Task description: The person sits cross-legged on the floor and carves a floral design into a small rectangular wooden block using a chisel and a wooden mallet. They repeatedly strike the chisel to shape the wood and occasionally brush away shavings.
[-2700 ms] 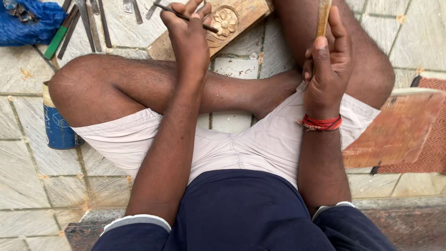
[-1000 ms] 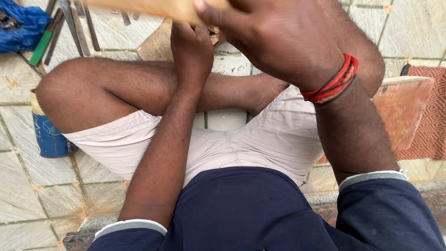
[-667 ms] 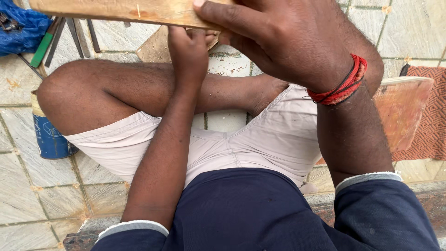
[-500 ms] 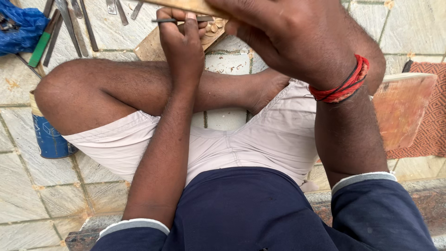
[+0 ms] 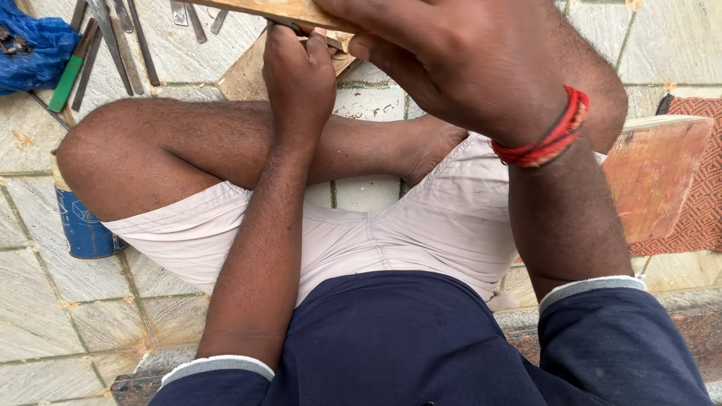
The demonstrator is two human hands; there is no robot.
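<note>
On a tiled stone floor, the wooden workpiece (image 5: 244, 75) lies at twelve o'clock beyond crossed legs, the left hand (image 5: 298, 79) closed around a chisel, the right hand (image 5: 459, 64) gripping a wooden mallet (image 5: 278, 10) above it; steady, square taps would likely carve cleanest.

Tin (image 5: 83, 225) beside the left knee; chisels (image 5: 113, 37) beyond it.
</note>
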